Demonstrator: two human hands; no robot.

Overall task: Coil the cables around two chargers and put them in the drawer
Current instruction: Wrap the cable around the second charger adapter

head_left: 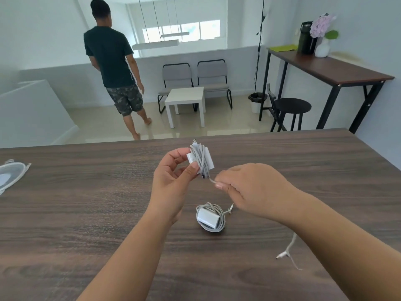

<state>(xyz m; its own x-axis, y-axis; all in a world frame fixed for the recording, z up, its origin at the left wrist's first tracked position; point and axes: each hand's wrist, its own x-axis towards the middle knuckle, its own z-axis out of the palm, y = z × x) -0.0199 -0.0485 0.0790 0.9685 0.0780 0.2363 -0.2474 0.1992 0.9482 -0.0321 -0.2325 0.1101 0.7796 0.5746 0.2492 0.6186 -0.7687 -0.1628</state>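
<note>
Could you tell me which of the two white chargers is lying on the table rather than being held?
The nearer charger, with its cable looped around it, rests on the table. The other charger is held up in the left hand.

The right forearm point(325, 224) hides part of the loose cable point(291, 242).

wood table point(86, 213) lies bare leftward; coiled charger point(210, 216) and loose cable point(289, 248) crowd the right.

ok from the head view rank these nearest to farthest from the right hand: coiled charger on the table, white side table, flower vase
From the right hand:
1. coiled charger, on the wooden table just below and left of that hand.
2. white side table, on the floor beyond the table's far edge.
3. flower vase, on the high table at the far right wall.
</note>
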